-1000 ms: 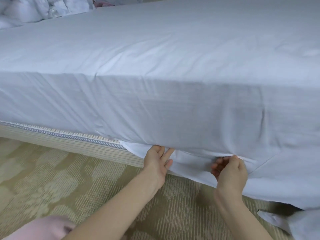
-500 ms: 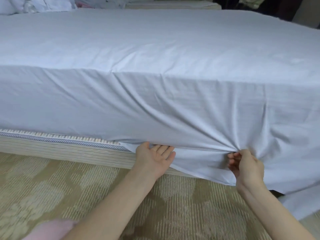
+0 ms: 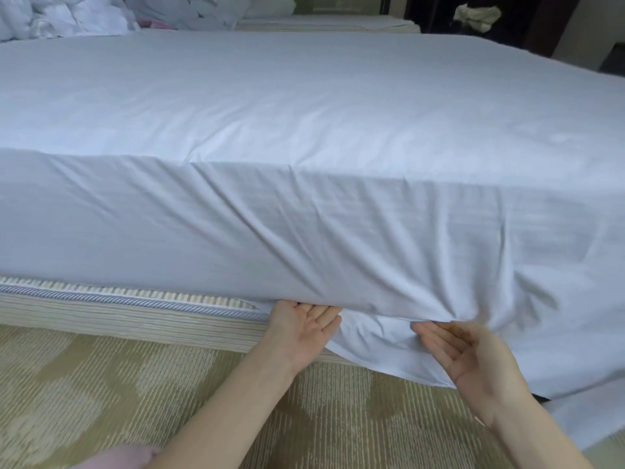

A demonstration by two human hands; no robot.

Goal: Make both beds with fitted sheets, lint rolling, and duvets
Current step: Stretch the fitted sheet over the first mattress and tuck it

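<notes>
1. Two beds: one white sheet (image 3: 304, 130) covers the near bed (image 3: 101, 321); the far bed (image 3: 321, 23) lies behind.
2. Left hand (image 3: 301, 324): flat, palm up, fingertips under the sheet's edge.
3. Right hand (image 3: 470, 357): fingers straight, touching the sheet's loose flap.

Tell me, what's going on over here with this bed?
A person is tucking in a pale sheet. The left hand, palm up, has its fingertips at the sheet's lower edge, where it meets the striped bed base. The right hand is open, fingers straight, touching a loose flap of sheet that hangs below. Left of the hands the sheet is tucked in; to the right it hangs untucked. A heap of bedding lies beyond.
</notes>
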